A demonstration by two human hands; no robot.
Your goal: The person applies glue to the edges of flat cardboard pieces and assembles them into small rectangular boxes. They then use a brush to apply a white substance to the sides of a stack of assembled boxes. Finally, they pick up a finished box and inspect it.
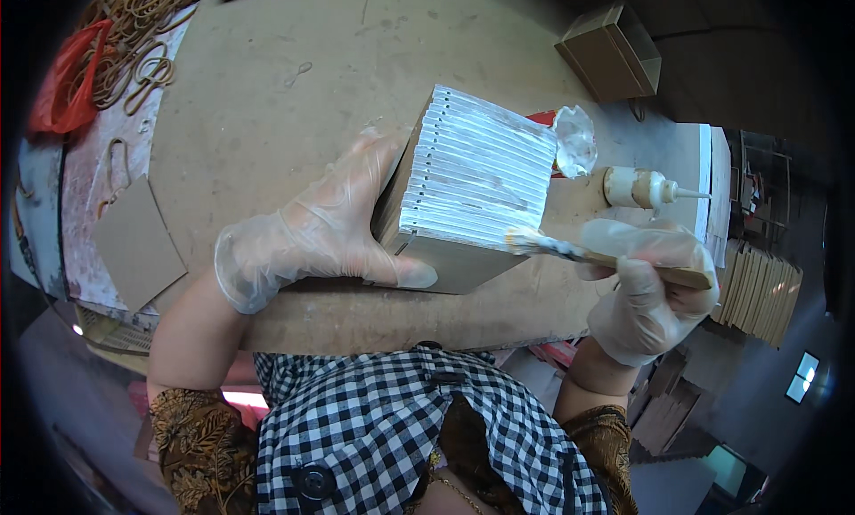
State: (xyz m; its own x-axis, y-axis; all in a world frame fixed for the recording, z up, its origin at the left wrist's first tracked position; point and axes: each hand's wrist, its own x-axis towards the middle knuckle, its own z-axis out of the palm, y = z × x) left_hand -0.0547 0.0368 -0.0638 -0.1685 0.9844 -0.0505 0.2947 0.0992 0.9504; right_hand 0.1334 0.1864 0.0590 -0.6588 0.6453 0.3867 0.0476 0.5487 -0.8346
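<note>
A thick stack of brown cardboard pieces stands on the table with its ridged upper face coated in white glue. Against its left side presses my left hand, in a clear plastic glove, thumb on the near face and fingers along the far left side. My right hand, gloved too, is closed around the wooden handle of a brush. The brush's glue-smeared bristles touch the near right corner of the coated face. Beyond the stack's right side sits a glue-covered white container, partly hiding something red.
A glue bottle with a nozzle lies on its side at the right. An open cardboard box is at the far right. Cord loops, a red plastic bag and a flat cardboard sheet lie left. Stacked cardboard stands beyond the table's right.
</note>
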